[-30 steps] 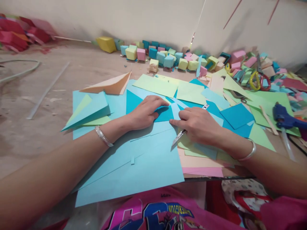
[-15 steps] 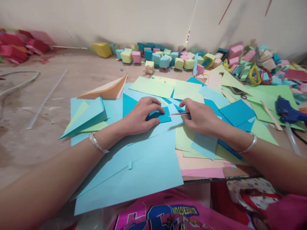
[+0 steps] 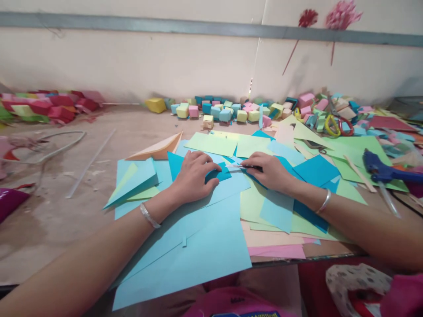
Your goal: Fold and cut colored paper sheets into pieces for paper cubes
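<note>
My left hand [image 3: 197, 175] lies over a small dark blue paper piece [image 3: 220, 172], fingers spread and thumb apart, pressing it against the sheets below. Facing it, my right hand [image 3: 269, 171] is closed around a thin dark tool [image 3: 251, 167]; a slim pale tip reaches left toward the blue piece's right edge. The tool's exact kind is too small to make out. Both hands rest on layered papers, mainly a large light blue sheet [image 3: 185, 268]. A dark blue sheet [image 3: 315, 171] lies right of my right hand.
Small paper cubes [image 3: 225, 115] line the back by the wall. At the right lie a blue glue gun [image 3: 380, 169] and yellow- and red-handled scissors [image 3: 332, 126]. A folded light blue sheet [image 3: 137, 182] and a peach one [image 3: 158, 147] stand at left, near a clear glue stick [image 3: 90, 163].
The head view has tilted up, showing more wall. My right hand has turned slightly and its tool's tip now sits at the dark blue piece's edge. My left hand stays on that piece.
</note>
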`<state>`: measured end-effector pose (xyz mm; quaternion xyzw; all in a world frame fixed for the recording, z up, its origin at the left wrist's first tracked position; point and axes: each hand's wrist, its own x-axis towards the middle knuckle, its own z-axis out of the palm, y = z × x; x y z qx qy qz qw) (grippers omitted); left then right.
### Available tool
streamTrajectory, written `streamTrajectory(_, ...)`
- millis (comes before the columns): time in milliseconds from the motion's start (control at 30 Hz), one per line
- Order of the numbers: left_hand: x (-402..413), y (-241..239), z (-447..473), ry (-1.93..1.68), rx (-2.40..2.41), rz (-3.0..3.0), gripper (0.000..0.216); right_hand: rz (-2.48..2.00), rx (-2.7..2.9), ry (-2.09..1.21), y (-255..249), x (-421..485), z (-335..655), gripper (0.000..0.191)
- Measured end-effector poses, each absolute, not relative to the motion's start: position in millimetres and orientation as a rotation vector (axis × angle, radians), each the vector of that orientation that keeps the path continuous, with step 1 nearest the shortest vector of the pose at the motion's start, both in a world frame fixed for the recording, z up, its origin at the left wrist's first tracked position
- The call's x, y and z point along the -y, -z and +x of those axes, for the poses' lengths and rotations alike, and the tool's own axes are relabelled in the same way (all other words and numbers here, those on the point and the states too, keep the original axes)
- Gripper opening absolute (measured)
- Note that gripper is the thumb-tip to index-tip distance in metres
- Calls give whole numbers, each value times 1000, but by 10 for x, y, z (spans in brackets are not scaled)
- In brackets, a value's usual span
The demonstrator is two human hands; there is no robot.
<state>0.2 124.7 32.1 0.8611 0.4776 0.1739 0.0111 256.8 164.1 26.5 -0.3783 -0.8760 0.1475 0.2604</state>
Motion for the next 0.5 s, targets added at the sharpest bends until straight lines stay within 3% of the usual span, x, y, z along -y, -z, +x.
streamTrajectory(500,-1304,-314,-33,-573,-1390,2630,21,-1141,2500,-215,-213,-1495,2576,29)
